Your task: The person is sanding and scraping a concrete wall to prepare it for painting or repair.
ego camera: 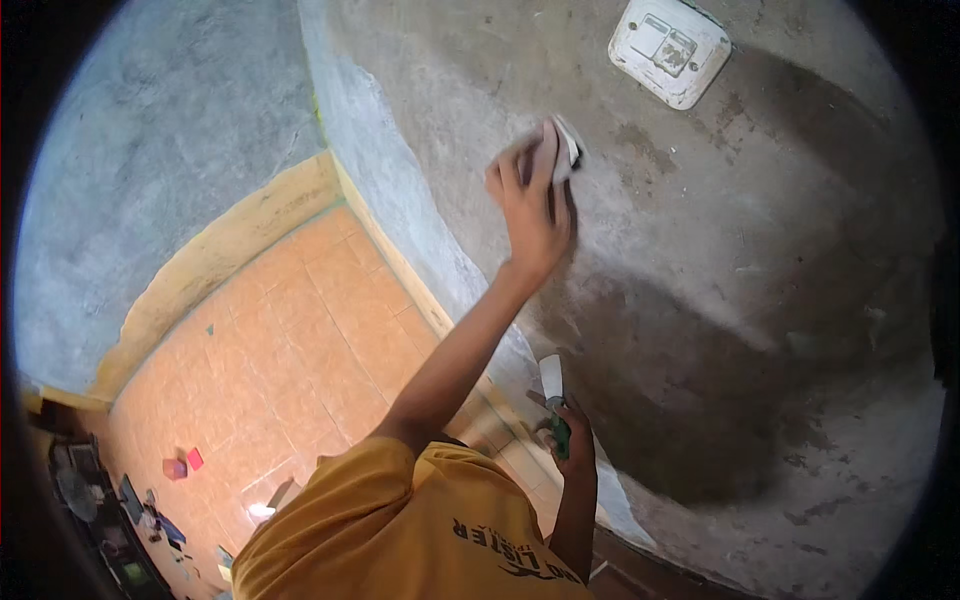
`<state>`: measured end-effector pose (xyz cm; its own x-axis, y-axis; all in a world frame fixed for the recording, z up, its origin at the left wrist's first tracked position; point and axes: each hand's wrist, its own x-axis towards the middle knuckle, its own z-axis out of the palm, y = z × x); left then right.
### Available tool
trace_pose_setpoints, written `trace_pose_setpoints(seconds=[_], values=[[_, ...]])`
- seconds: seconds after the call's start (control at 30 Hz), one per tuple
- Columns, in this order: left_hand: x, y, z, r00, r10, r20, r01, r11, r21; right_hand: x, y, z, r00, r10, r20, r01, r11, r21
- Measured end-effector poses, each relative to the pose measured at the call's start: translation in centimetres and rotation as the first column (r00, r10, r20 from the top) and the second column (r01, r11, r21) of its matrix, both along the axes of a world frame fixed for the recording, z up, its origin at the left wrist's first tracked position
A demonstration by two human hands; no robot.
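Note:
My left hand (531,199) is raised to the grey plastered wall (675,247), its fingers around a folded pale piece (568,146) with a dark underside; blur hides whether it is paper or cloth. Lower down, near the wall's lower edge, my right hand (576,435) grips the green handle of a putty knife (553,379). The knife's pale, broad blade points up in the view. A white wall switch plate (670,51), stained and scuffed, sits up and right of my left hand.
Another wall (172,127) meets this one at a corner on the left, with a yellowish band (232,199) at its base. Orange floor tiles (300,322) lie below. A pink object (195,458) and assorted items (154,517) rest on the floor at lower left.

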<state>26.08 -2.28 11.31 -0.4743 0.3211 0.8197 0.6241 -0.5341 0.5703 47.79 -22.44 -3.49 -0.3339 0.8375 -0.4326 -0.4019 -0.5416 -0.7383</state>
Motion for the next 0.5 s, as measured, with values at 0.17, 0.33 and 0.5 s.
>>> trace_pose_setpoints(seconds=[0.17,0.33,0.5], values=[[1.1,-1.5,-1.2,0.999,-0.018,-0.034,0.015,0.996,-0.091,-1.8,0.3,-0.2,0.996,-0.076,0.042,0.076,0.997,-0.014],[-2.0,0.0,0.4,0.999,0.037,-0.031,-0.039,0.997,-0.071,-3.6,-0.4,-1.4,0.980,-0.176,0.095,0.174,0.984,0.029],[-0.2,-2.2,-1.6,0.994,-0.063,-0.090,0.051,0.989,-0.135,-5.2,-0.7,-1.1,0.968,-0.251,0.009,0.251,0.965,-0.070]])
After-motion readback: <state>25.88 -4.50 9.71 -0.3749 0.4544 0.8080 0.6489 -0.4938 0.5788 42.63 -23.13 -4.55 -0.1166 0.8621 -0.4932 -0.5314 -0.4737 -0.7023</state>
